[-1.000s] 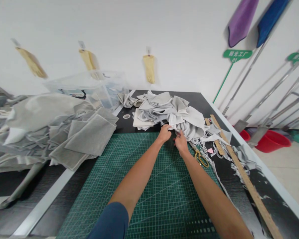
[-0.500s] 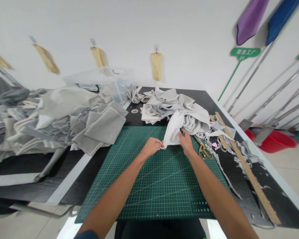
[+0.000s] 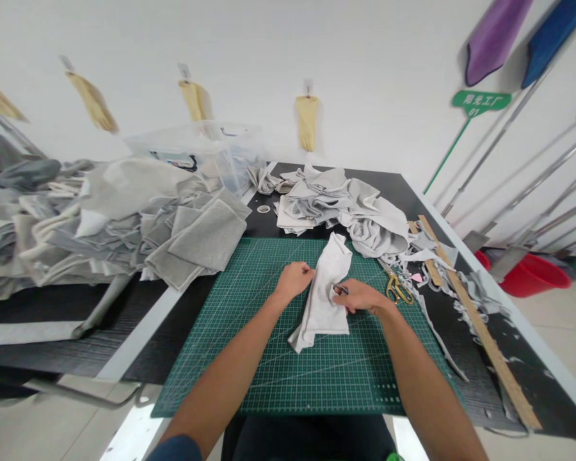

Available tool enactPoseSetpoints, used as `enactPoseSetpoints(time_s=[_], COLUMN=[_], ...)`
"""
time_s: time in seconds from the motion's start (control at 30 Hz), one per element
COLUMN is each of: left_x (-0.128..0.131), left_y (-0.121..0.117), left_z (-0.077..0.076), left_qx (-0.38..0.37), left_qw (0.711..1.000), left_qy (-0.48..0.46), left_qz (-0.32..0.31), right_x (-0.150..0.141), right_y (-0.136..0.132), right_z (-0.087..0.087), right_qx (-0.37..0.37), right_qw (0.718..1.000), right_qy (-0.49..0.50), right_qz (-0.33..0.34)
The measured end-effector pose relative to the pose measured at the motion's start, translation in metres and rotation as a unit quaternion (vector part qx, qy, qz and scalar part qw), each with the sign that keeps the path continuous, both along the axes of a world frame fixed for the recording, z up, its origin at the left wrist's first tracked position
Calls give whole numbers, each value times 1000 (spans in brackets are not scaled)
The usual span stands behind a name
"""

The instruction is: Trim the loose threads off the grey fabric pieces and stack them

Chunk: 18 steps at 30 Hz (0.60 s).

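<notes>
My left hand (image 3: 295, 279) curls beside the whitish, rumpled fabric piece (image 3: 325, 307) on the green gridded cutting mat (image 3: 249, 275); whether it pinches, I can't tell. Probably light, floppy, best held by an edge. My right hand (image 3: 358, 296) clasps a small dark tool (image 3: 340, 289).

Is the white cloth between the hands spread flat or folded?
Loosely folded, not flat: the white cloth shows creases and overlapping layers along its left edge.
</notes>
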<state>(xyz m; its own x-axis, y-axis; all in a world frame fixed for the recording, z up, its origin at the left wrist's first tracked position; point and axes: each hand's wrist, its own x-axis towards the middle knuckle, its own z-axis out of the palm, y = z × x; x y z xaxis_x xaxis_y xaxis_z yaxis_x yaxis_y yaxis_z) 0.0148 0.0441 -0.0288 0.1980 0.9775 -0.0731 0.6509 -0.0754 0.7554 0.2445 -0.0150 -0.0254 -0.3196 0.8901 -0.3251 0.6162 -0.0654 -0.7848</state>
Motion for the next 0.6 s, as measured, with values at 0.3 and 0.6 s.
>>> enactPoseSetpoints(time_s=[0.3,0.6], left_x=[17,8], left_y=[-14,-25], left_z=[-12,-18], left_qx=[-19,-127], left_qw=[997,953], left_qy=[-52,-275], left_qz=[-53,-7], right_x=[4,-25], right_y=[14,8], right_z=[-27,-42], right_qx=[159,218], right_qw=[960,945], right_qy=[-111,-132], right_qz=[-201,-204])
